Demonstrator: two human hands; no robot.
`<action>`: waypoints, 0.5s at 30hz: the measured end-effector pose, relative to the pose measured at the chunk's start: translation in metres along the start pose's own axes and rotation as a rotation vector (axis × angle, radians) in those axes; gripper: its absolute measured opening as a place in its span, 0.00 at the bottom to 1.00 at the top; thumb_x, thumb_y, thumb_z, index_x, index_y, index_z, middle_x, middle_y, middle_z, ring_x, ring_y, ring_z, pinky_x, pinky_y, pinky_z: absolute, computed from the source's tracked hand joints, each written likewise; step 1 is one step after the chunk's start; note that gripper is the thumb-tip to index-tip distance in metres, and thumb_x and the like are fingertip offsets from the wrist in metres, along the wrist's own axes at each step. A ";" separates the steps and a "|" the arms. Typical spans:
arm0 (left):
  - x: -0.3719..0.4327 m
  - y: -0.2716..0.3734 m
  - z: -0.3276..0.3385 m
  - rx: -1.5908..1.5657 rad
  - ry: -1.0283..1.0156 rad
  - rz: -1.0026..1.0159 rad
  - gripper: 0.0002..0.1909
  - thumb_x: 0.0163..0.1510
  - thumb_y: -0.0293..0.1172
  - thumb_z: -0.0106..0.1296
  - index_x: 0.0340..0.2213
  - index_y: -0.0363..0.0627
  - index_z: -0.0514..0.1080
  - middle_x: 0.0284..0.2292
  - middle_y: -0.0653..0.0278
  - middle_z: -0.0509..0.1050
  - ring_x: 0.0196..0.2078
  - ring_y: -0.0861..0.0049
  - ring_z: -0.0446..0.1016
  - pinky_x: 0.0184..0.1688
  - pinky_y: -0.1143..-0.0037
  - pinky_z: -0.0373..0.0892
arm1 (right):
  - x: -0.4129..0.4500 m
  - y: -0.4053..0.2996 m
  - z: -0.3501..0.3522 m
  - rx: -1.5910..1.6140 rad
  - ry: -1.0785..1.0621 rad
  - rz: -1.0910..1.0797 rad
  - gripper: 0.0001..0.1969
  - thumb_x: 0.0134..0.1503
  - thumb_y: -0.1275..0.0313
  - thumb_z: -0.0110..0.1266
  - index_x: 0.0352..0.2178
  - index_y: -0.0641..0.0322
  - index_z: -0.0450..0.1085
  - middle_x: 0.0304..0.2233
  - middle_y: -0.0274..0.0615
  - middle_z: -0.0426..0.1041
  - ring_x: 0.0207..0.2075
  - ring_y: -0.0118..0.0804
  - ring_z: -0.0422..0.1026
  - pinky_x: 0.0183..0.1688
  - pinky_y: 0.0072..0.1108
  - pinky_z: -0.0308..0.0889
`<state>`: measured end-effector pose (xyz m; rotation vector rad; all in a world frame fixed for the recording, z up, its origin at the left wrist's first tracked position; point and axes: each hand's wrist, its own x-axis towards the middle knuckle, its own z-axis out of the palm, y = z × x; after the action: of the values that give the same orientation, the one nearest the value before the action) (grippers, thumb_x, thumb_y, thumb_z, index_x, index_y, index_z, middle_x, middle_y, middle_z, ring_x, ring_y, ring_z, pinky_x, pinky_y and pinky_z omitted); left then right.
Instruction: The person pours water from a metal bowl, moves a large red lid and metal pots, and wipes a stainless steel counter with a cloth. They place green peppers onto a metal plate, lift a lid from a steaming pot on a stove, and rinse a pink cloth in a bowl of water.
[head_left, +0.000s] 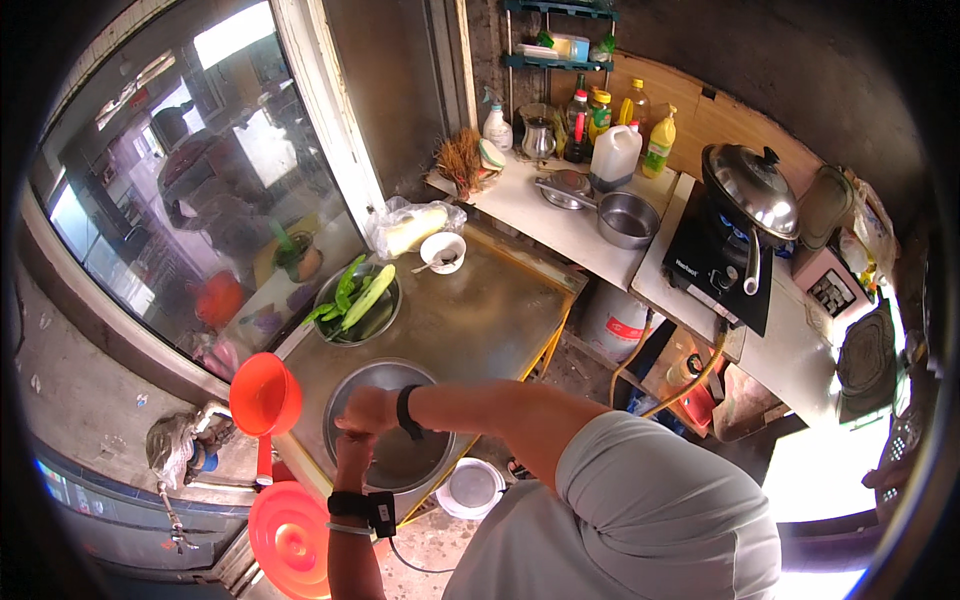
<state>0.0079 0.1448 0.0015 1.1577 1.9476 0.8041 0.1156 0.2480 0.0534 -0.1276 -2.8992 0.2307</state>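
Observation:
Over a wide metal basin (409, 469) at the table's near end, my two hands meet, one against the other. My right hand (369, 409) comes in from the right with its fingers curled. My left hand (354, 444) reaches up from below, partly covered by the right. Whether anything lies between the fingers is hidden. Just beyond the basin stands a metal bowl (390, 319) holding green peppers (346, 285) and a peeled pale-green gourd-like vegetable (369, 298). A red plastic water scoop (262, 394) rests left of the basin.
Farther back on the metal-topped table (480, 322) are a white bowl (444, 251) with a spoon and a bagged pale vegetable (416, 231). A saucepan (628, 219) and a lit gas stove (716, 259) bearing a lidded wok (752, 191) occupy the counter. A white bucket (471, 486) stands below.

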 end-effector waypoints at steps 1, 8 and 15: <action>-0.009 0.013 -0.007 -0.332 -0.114 -0.156 0.04 0.41 0.31 0.44 0.19 0.46 0.65 0.13 0.72 0.63 0.15 0.81 0.63 0.14 0.80 0.58 | 0.000 0.000 -0.011 -0.046 -0.025 -0.066 0.06 0.39 0.70 0.46 0.20 0.61 0.62 0.17 0.45 0.67 0.23 0.45 0.68 0.21 0.31 0.62; -0.022 0.055 0.002 -0.807 -0.087 0.056 0.03 0.42 0.29 0.44 0.21 0.50 0.60 0.12 0.75 0.57 0.10 0.89 0.54 0.08 0.86 0.48 | -0.001 0.019 -0.020 0.214 0.151 -0.004 0.09 0.45 0.66 0.39 0.21 0.60 0.62 0.17 0.49 0.66 0.22 0.49 0.66 0.23 0.34 0.60; -0.018 0.000 -0.009 -1.288 -0.203 -0.028 0.20 0.48 0.38 0.42 0.42 0.44 0.57 0.37 0.65 0.63 0.40 0.76 0.64 0.42 0.78 0.60 | -0.014 0.031 0.014 0.782 -0.023 0.446 0.41 0.29 0.62 0.61 0.43 0.68 0.50 0.33 0.43 0.63 0.30 0.34 0.64 0.32 0.21 0.61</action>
<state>0.0067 0.1277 0.0112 0.3681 0.8826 1.4964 0.1276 0.2753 0.0318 -0.6181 -2.5326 1.3965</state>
